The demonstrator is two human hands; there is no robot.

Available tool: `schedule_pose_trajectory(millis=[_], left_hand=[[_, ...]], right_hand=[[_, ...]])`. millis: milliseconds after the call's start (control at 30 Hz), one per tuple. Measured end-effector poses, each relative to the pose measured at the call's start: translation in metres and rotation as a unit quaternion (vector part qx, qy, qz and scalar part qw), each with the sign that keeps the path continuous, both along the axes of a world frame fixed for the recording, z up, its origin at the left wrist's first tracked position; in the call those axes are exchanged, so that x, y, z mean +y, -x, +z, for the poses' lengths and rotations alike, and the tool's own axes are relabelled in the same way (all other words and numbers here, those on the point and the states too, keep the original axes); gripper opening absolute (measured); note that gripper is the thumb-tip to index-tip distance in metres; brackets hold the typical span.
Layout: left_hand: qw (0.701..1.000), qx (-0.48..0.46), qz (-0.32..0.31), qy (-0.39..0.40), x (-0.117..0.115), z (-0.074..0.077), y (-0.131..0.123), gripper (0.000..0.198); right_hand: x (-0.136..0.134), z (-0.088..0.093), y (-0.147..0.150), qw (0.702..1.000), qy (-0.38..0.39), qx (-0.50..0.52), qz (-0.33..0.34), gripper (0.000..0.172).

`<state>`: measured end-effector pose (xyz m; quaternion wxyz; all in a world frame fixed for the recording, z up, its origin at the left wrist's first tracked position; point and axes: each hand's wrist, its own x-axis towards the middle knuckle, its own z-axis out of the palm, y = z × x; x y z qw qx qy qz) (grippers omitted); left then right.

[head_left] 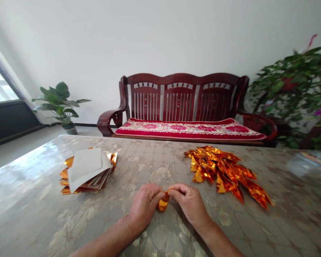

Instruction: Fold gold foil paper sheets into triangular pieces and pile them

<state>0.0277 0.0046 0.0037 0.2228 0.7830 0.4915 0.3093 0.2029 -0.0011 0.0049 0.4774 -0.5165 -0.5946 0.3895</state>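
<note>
Here, the left hand (pixel 146 201) and right hand (pixel 189 203) both pinch a small, shiny orange-gold foil piece (pixel 163 204), apparently curled. Beyond the left hand lies a stack of white-backed foil sheets (pixel 87 166); beyond the right, a heap of pointed orange foil shapes (pixel 227 171).

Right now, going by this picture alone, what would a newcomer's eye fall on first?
Probably the heap of shiny orange foil pieces on the right side of the table. Next, at the near middle, the left hand and right hand pinch a small orange foil piece between them. Beyond stands a dark red bench with a red floral cover.
</note>
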Motion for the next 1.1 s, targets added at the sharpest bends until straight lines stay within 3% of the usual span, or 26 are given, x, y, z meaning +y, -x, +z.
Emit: schedule_pose_trajectory(millis=[233, 367, 567, 767, 967, 1100], left_hand=[[0.998, 0.046, -0.013, -0.036, -0.001, 0.004, 0.0, 0.032], [0.995, 0.072, -0.011, -0.068, -0.002, 0.007, -0.003, 0.021], [1.0, -0.021, 0.017, 0.016, -0.002, 0.014, -0.012, 0.029], [0.989, -0.106, 0.051, 0.084, -0.001, 0.012, -0.013, 0.033], [0.993, -0.075, 0.077, 0.046, 0.0, 0.011, -0.013, 0.023], [0.996, -0.03, 0.085, -0.008, 0.0, 0.012, -0.013, 0.02]], right_hand=[[-0.004, 0.001, -0.005, 0.989, -0.065, -0.129, -0.006, 0.029], [-0.003, 0.001, -0.004, 0.983, -0.089, -0.161, -0.008, 0.032], [-0.001, 0.0, 0.0, 0.999, -0.008, -0.045, 0.005, 0.032], [0.0, -0.001, 0.004, 0.999, 0.005, -0.012, -0.047, 0.02], [-0.004, -0.003, 0.007, 0.991, -0.063, -0.095, -0.07, 0.02], [-0.009, -0.004, 0.007, 0.97, -0.136, -0.188, -0.07, 0.016]])
